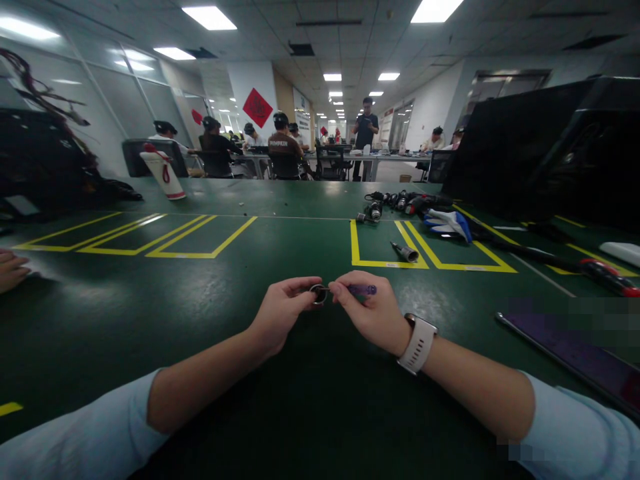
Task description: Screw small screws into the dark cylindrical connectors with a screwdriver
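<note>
My left hand [283, 308] pinches a small metal ring [319, 294] between thumb and fingers just above the green table [200, 300]. My right hand [373, 312], with a white watch on its wrist, is closed round a small purple-handled tool [362, 290]. The tool's tip meets the ring between the two hands. What the ring belongs to is too small to make out.
Yellow tape boxes [200, 237] mark the table. Ahead right lie a metal bit [405, 251], a blue-white glove [450, 223], black tools [400, 200] and a red-handled tool [607, 277]. A phone [590, 363] lies right. A white bottle [164, 173] stands far left. Another person's hand [10, 270] rests at the left edge. People sit beyond.
</note>
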A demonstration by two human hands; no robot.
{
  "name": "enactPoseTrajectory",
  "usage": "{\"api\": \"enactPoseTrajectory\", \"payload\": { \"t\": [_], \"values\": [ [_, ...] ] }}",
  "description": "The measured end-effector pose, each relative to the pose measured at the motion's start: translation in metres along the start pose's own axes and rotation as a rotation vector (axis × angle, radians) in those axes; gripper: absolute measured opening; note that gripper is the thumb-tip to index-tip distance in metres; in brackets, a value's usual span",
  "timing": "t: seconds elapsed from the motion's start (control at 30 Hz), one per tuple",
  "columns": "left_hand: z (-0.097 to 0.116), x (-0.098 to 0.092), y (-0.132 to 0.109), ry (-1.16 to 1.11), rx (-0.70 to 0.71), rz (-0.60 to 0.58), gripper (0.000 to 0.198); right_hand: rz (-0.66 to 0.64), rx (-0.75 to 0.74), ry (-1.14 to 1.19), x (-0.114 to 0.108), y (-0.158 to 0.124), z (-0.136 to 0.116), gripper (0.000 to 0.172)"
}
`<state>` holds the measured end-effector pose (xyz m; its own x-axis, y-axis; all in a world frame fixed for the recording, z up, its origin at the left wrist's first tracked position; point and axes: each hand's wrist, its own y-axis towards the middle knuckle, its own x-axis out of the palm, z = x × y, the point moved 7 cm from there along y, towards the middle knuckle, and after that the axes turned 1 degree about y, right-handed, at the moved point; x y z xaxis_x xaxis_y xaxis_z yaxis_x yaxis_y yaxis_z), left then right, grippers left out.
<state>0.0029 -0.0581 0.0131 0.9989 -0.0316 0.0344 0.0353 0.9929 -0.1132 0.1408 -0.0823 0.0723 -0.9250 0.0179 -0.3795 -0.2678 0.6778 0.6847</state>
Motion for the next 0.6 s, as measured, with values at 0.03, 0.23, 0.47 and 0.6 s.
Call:
{"api": "enactPoseTrajectory", "payload": {
  "t": [0.03, 0.23, 0.47, 0.6],
  "values": [
    [0.0002, 0.0003, -0.0002, -0.013, -0.002, -0.002, 0.033, 0.001, 0.000, -0.005, 0.0001, -0.0001, 0.0003, 0.016],
    [-0.0016, 0.0001, 0.0002, -0.033, -0.004, -0.021, 0.033, 0.004, -0.008, -0.025, -0.0001, -0.0007, 0.0009, 0.015],
    [-0.0001, 0.0002, -0.0009, 0.018, 0.008, -0.028, 0.032, -0.025, -0.022, -0.042, 0.0019, -0.0013, -0.0010, 0.012],
    [0.0022, 0.0014, -0.0020, 0.044, 0.007, -0.023, 0.032, -0.037, -0.042, -0.070, 0.0049, -0.0025, -0.0010, 0.011]
  ]
}}
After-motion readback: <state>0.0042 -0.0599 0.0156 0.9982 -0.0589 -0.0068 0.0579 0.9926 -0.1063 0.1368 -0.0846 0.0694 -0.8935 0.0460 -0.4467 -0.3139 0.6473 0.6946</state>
